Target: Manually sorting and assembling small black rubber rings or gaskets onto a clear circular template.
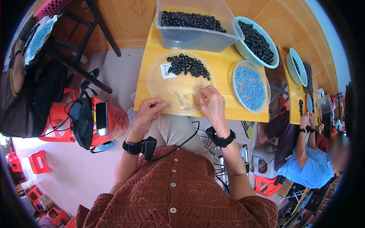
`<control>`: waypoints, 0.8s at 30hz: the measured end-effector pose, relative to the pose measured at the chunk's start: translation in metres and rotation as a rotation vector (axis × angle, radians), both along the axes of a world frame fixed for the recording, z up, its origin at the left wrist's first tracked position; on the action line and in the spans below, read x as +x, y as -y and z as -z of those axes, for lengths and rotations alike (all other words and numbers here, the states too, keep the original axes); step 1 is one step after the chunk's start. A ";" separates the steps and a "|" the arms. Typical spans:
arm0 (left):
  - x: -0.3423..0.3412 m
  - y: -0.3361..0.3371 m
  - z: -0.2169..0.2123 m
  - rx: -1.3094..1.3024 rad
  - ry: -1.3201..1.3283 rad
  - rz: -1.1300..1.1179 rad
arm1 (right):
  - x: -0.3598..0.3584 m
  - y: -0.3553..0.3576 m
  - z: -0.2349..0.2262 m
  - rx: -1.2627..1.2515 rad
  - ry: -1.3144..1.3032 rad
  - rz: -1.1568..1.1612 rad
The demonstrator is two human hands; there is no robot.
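My left hand (pixel 149 113) is closed in a pinch on a small black ring-like part (pixel 152 106), over the near left rim of a clear round plastic lid (pixel 156 85). Over the lid's right edge, my right hand (pixel 213 105) has its fingers drawn together; what they hold, if anything, is too small to make out. A pile of black ring-like parts (pixel 187 65) lies on the far side of the lid, beside a white label (pixel 168 71). Several tiny clear-blue pieces (pixel 183 97) are scattered on its near side, between my hands.
On the yellow table (pixel 224 95) stand a clear bin (pixel 197 40) and a pale green basin (pixel 274 51), both holding black parts, and a round tub (pixel 266 91) of tiny blue pieces. Other people sit at left and right. A phone (pixel 101 118) rests on a red stool.
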State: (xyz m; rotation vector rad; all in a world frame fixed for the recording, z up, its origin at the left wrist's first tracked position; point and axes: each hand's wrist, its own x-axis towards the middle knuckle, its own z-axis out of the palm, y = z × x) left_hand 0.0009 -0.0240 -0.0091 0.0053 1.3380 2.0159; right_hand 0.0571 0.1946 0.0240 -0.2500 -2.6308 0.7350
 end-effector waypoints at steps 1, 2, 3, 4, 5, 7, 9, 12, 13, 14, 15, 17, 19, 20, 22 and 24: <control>0.000 0.000 0.001 0.009 -0.006 0.001 | 0.001 0.004 -0.001 -0.008 0.074 -0.063; 0.000 0.000 0.000 0.010 -0.005 0.004 | 0.002 0.007 -0.002 -0.016 0.149 -0.122; 0.000 -0.001 -0.001 0.000 -0.001 0.002 | 0.002 0.010 -0.001 -0.015 0.150 -0.120; 0.000 -0.001 -0.001 -0.011 0.002 -0.001 | 0.002 0.013 0.000 -0.026 0.219 -0.129; 0.000 -0.001 -0.001 -0.011 0.002 -0.001 | 0.001 0.016 0.002 -0.036 0.286 -0.141; 0.000 -0.001 0.000 -0.010 0.001 0.001 | -0.002 0.019 0.008 -0.010 0.284 -0.146; 0.000 0.000 -0.002 -0.009 0.004 0.006 | -0.003 0.020 0.012 0.016 0.284 -0.154; -0.001 0.001 -0.001 -0.004 0.009 0.015 | -0.006 0.018 0.013 0.093 0.210 -0.176; -0.001 0.002 0.000 -0.001 0.011 0.021 | -0.008 0.014 0.012 -0.080 0.248 -0.141; 0.000 0.001 -0.003 0.001 0.011 0.019 | -0.008 0.011 0.011 -0.252 0.285 -0.104; 0.000 -0.001 -0.006 -0.050 -0.015 0.019 | -0.008 0.007 0.013 -0.251 0.285 -0.105; 0.001 -0.005 -0.015 -0.101 -0.041 0.019 | -0.009 0.002 0.015 -0.856 0.200 -0.203; 0.002 -0.012 -0.022 -0.164 -0.083 0.016 | -0.007 0.006 0.013 -0.990 0.232 -0.230; 0.002 -0.015 -0.022 -0.164 -0.084 0.016 | -0.007 0.009 0.009 -1.122 0.261 -0.259; 0.001 -0.022 -0.021 -0.125 -0.078 0.049 | -0.008 0.013 0.007 -1.194 0.267 -0.240; 0.001 -0.028 -0.021 -0.115 -0.059 0.061 | -0.009 0.018 0.005 -1.267 0.272 -0.219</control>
